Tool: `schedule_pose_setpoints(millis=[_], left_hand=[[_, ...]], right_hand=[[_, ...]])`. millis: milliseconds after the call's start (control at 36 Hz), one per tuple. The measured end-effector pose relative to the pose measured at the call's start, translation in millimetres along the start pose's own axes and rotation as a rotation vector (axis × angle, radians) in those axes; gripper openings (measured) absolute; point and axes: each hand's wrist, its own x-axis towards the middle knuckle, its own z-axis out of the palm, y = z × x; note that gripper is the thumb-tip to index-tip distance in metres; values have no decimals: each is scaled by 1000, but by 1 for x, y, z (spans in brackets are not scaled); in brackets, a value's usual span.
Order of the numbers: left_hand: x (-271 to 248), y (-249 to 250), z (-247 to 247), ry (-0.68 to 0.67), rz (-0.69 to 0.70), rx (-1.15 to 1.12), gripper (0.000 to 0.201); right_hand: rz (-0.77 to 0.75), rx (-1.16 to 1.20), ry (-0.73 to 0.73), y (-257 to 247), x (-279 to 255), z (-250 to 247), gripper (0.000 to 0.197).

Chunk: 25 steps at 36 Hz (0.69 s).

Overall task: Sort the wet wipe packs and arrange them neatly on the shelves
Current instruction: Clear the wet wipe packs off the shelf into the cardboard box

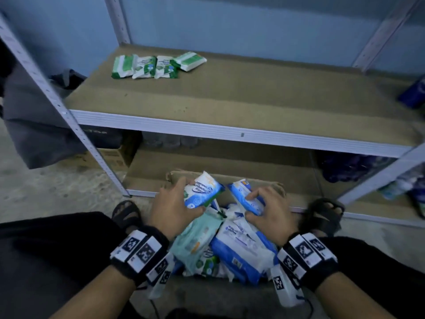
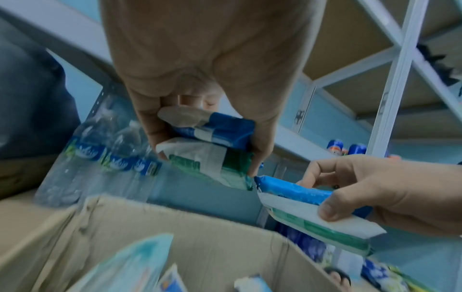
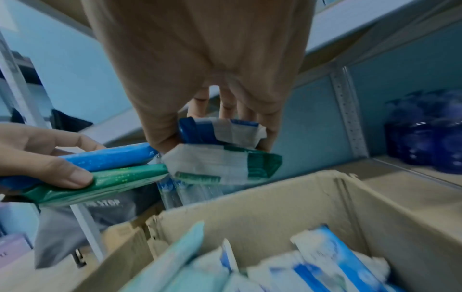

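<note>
**Ana:** Head view: left hand grips two stacked packs, right hand pinches two more, all low in frame above the cardboard box.

**Ben:** Slippery film, I reckon. A blue pack could slide off its green partner.

**Ana:** And mixed colours might muddle the green row on the shelf, upper left.

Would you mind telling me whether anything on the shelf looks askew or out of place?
Yes. Of the four green-and-white wet wipe packs on the shelf, three lie side by side, but the rightmost pack is turned at an angle to the row and seems to overlap its neighbour, so the row is not yet neat.
</note>
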Motion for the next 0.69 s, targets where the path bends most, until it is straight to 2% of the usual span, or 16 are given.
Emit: schedule_pose_setpoints(millis=[83,167,361,500,611,694], left_hand=[[-8,-9,28,-131,-92,-9,53],[-15,-18,50,-208,-123,26,53],[-28,-35,80,-362,-92,121,59],[-29,-40,86,-467,-66,134,63],[-25,-48,87,-541,-92,83,60],[-23,-50,92,-526,-83,75,60]], right_hand=[[93,-32,-138,23,-17,19,33],[139,-57,-273,42,-31,38,33],[102,-75,-477,61,-53,64,36],[110,-34,-507,66,-54,66,36],[138,34,-466,71,-53,63,35],[141,17,-417,74,-49,60,32]])
